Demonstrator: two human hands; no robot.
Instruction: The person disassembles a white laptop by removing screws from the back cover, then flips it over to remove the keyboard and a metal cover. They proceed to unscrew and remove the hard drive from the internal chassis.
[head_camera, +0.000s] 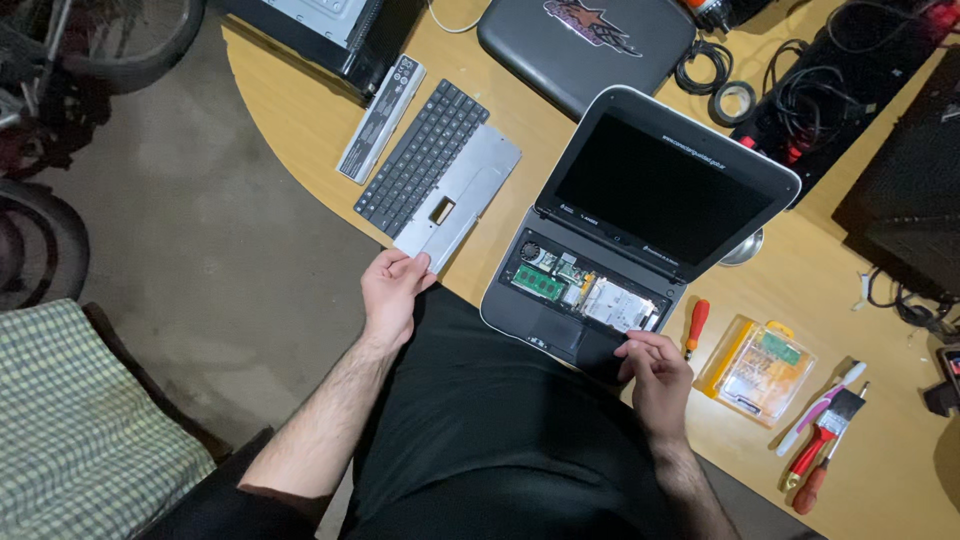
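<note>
An open small laptop (640, 215) with its keyboard cover taken off lies on the wooden table (300, 120), its green memory board and drive exposed. My left hand (392, 288) grips the near corner of the removed keyboard panel (440, 170), which lies flat to the laptop's left. My right hand (655, 370) rests with curled fingertips on the laptop's front right edge, holding nothing that I can see. A red-handled screwdriver (697, 325) lies just right of that hand.
A grey battery bar (380, 118) lies beside the keyboard panel. A closed dark laptop (585, 45) sits at the back. A clear orange bit case (765, 370), a brush and pliers (825, 440) lie at right. Cables and tape roll (735, 100) crowd the far right. A chair cushion (80, 430) is at left.
</note>
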